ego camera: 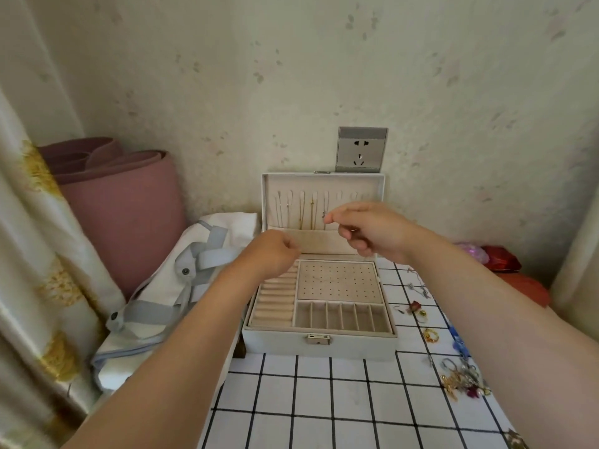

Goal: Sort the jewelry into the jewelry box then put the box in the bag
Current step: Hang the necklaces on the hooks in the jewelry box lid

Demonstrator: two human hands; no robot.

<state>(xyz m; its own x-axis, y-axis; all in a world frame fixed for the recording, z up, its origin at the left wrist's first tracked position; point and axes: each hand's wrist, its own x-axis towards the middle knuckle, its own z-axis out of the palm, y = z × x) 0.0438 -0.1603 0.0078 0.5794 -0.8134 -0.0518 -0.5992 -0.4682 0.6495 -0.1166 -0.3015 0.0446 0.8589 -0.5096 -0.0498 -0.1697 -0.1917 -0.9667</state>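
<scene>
The white jewelry box (319,346) stands open on the checked tablecloth, its lid (324,183) upright against the wall. Thin necklaces hang from the hooks inside the lid. My right hand (369,228) is raised in front of the lid and pinches a fine necklace at one hook between thumb and forefinger. My left hand (275,252) hovers by the lid's lower pocket with its fingers curled in; nothing shows in it. Loose jewelry (463,377) lies heaped right of the box, with a gold ring (431,335) and a rose earring (415,306) further back. The white bag (168,286) with grey straps lies left of the box.
A pink rolled mat (123,202) stands behind the bag in the left corner. A curtain (39,254) hangs along the left. A wall socket (361,150) sits just above the lid. Red and pink objects (499,259) lie at the back right.
</scene>
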